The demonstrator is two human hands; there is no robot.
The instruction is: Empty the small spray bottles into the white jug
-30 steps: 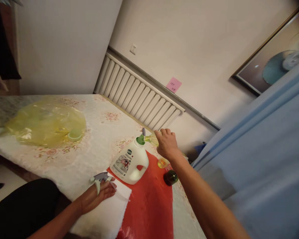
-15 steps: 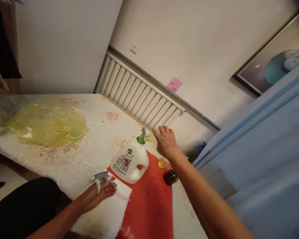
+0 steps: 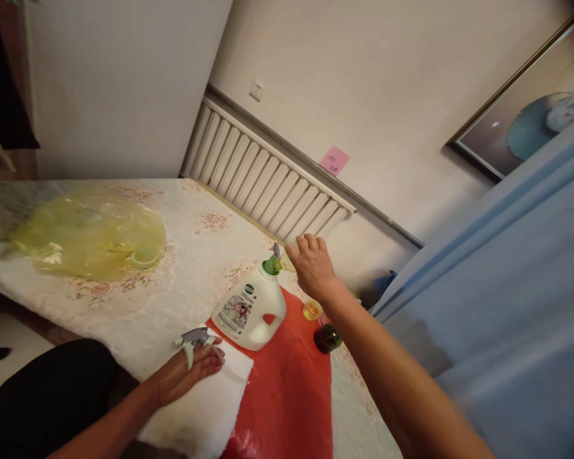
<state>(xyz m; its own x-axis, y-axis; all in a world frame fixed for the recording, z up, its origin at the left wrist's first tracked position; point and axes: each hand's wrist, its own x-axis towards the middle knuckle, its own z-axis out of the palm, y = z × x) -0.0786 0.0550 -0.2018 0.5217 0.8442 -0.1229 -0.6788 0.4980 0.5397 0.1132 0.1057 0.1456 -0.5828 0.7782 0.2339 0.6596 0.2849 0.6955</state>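
Your right hand (image 3: 312, 268) wraps around a small clear bottle of yellowish liquid (image 3: 287, 260), tipped so its mouth meets the green funnel (image 3: 270, 265) seated in the neck of the white plastic jug (image 3: 249, 308). The jug stands upright on a red plastic sheet (image 3: 287, 382), likely laid there to catch drips. Your left hand (image 3: 191, 366) rests on a white folded cloth (image 3: 210, 398), fingers loosely curled around a grey-and-green trigger spray head (image 3: 194, 340), apparently kept aside. The jug's label carries a round dark logo and a picture; its wording is too small to read. A pink sticky note (image 3: 335, 159) on the wall bears handwriting, illegible here.
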